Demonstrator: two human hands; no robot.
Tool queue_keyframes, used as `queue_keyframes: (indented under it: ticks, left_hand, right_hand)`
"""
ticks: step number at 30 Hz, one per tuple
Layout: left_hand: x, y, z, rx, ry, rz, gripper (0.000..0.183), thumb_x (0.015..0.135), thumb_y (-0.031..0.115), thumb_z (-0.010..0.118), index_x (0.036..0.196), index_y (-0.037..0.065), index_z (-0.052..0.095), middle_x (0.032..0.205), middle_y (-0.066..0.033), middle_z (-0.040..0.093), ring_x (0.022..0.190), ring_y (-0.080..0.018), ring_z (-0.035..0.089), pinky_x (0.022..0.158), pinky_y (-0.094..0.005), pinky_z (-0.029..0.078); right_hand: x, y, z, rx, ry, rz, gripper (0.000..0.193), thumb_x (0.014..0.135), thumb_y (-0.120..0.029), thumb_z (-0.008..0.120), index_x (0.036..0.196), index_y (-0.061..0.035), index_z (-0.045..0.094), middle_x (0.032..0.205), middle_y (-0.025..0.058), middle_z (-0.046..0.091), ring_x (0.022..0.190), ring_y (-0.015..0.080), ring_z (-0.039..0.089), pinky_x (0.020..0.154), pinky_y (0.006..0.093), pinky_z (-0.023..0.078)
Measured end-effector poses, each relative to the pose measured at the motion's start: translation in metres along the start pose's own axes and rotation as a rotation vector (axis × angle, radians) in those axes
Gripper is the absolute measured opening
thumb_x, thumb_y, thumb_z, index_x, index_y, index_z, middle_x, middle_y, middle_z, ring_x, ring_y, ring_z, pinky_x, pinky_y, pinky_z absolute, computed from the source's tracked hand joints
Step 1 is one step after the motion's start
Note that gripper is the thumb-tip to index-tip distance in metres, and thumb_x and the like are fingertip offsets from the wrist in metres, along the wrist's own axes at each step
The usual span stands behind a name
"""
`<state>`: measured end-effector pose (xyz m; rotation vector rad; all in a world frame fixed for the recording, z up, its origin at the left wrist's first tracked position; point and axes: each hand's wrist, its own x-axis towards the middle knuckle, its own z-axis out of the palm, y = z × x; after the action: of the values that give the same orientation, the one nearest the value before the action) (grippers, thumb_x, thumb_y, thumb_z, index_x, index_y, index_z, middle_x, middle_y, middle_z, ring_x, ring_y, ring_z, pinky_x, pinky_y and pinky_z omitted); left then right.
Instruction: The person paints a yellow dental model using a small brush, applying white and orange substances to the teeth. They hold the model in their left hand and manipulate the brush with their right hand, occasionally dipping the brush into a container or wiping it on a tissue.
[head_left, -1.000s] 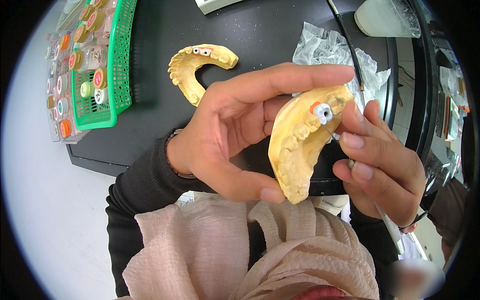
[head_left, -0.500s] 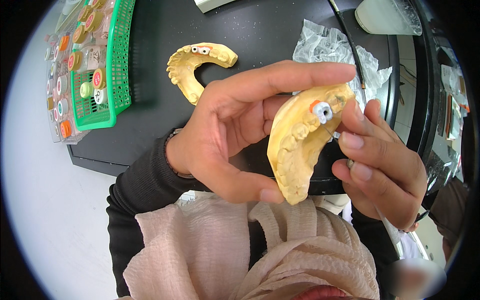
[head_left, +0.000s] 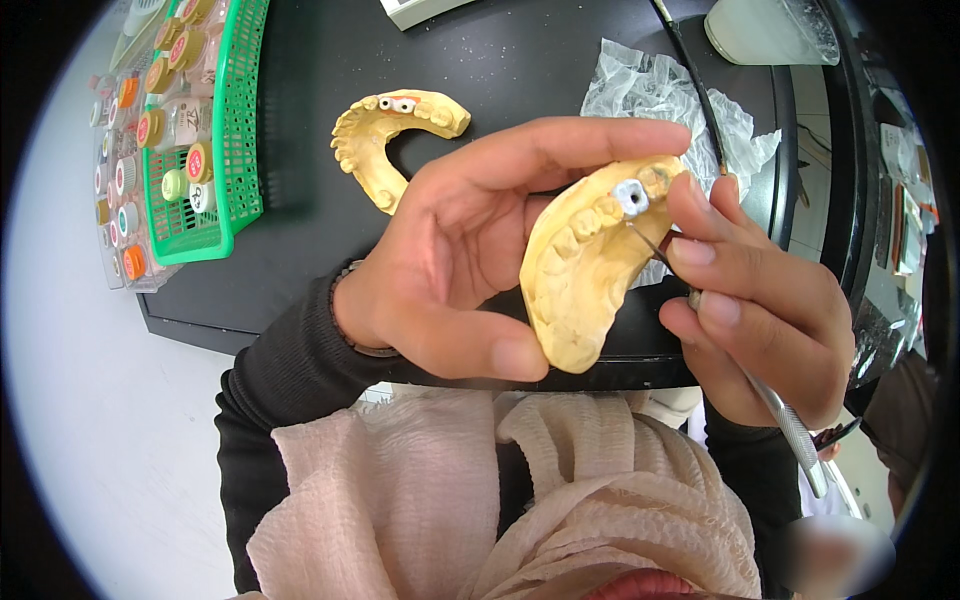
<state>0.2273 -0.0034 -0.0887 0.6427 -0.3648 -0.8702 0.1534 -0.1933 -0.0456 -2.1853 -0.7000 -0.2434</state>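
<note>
My left hand [head_left: 440, 255] is closed around a yellow plaster dental model [head_left: 575, 265], thumb at its lower end and fingers along its upper edge. On the model sits a whitish-grey tooth crown [head_left: 631, 197] with a dark round hole. Between thumb and fingers my right hand [head_left: 765, 310] grips a thin metal dental probe [head_left: 795, 430] with a knurled handle. Its fine tip is beside the crown's lower edge; whether it touches cannot be made out. Right fingertips also rest at the model's right side.
A second yellow dental model [head_left: 375, 150] with two holed white crowns lies on the black table [head_left: 300, 200]. At left stands a green basket [head_left: 235, 150] with several capped jars. Crumpled tissue [head_left: 640, 85], a dark brush [head_left: 695, 80] and a translucent cup [head_left: 770, 32] lie toward the back right.
The dental model has shifted slightly left and up and is tilted so more of its inner surface shows. The probe's handle has swung into clearer view below my right hand.
</note>
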Motion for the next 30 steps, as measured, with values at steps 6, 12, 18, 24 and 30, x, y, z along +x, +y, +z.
queue_keyframes:
  ticks: [6, 12, 18, 24, 30]
  left_hand:
    - [0.002, 0.002, -0.006, -0.029, -0.033, -0.063, 0.068, 0.08, 0.03, 0.063, 0.127, -0.007, 0.033, 0.117, -0.0147, 0.052, 0.106, -0.0219, 0.053, 0.092, -0.0326, 0.043]
    - [0.003, 0.001, -0.014, -0.013, -0.092, -0.053, 0.067, 0.079, 0.03, 0.064, 0.126, -0.008, 0.034, 0.128, -0.0177, 0.041, 0.11, -0.0242, 0.05, 0.094, -0.035, 0.042]
    - [0.002, -0.001, -0.014, 0.026, -0.094, -0.046, 0.076, 0.075, 0.036, 0.067, 0.127, -0.008, 0.032, 0.133, -0.0186, 0.036, 0.115, -0.0248, 0.046, 0.098, -0.036, 0.038]
    - [0.003, 0.003, -0.007, 0.015, -0.013, -0.108, 0.092, 0.066, 0.041, 0.074, 0.129, -0.009, 0.028, 0.132, -0.0187, 0.036, 0.116, -0.0242, 0.045, 0.099, -0.0356, 0.036]
    - [-0.001, 0.003, -0.006, -0.044, 0.046, -0.121, 0.101, 0.058, 0.035, 0.08, 0.13, -0.009, 0.025, 0.126, -0.0176, 0.043, 0.115, -0.024, 0.047, 0.099, -0.0352, 0.035]
  right_hand:
    - [0.006, -0.007, 0.009, 0.03, 0.111, 0.092, 0.03, 0.075, 0.005, 0.062, 0.1, -0.0024, 0.047, 0.098, 0.0212, 0.056, 0.096, 0.0404, 0.057, 0.09, 0.0482, 0.042]
    - [0.007, -0.008, 0.011, 0.039, 0.148, 0.142, 0.026, 0.077, 0.0, 0.062, 0.098, -0.0037, 0.048, 0.097, 0.02, 0.057, 0.095, 0.0372, 0.059, 0.089, 0.046, 0.044]
    - [0.008, -0.008, 0.012, 0.039, 0.131, 0.17, 0.027, 0.077, -0.001, 0.062, 0.099, -0.0043, 0.048, 0.097, 0.0203, 0.057, 0.095, 0.0367, 0.059, 0.09, 0.0451, 0.044]
    - [0.009, -0.009, 0.012, 0.047, 0.122, 0.174, 0.027, 0.076, 0.002, 0.063, 0.098, -0.0042, 0.048, 0.098, 0.0205, 0.057, 0.095, 0.0376, 0.058, 0.09, 0.0449, 0.043]
    - [0.013, -0.01, 0.013, 0.077, 0.124, 0.166, 0.028, 0.074, 0.002, 0.064, 0.095, -0.004, 0.046, 0.094, 0.0195, 0.057, 0.096, 0.0384, 0.058, 0.092, 0.0457, 0.042]
